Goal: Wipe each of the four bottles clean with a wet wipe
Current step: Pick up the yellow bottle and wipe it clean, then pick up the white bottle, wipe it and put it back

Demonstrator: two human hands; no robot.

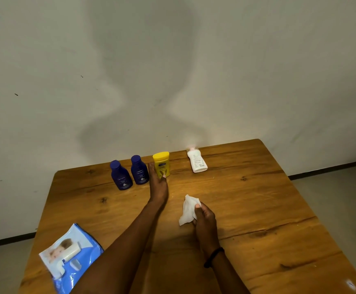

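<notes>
Surface: wooden table [257, 209] against a pale wall.
Left hand [159, 183]: yours, open, fingers reaching toward 12 o'clock, touching the yellow bottle [161, 163].
Right hand [204, 217]: closed around the wet wipe [188, 209], nearer you.
Bottle axis: upright, cap down; two blue bottles [130, 174] at its 9 o'clock, white bottle [197, 161] at 3.

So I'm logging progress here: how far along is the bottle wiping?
Early or midway; cleanliness can't be judged. Done: a wet wipe is out, held in the right hand. In hand: the left hand reaches the yellow bottle. Left: two blue bottles and the white bottle stand untouched.
</notes>
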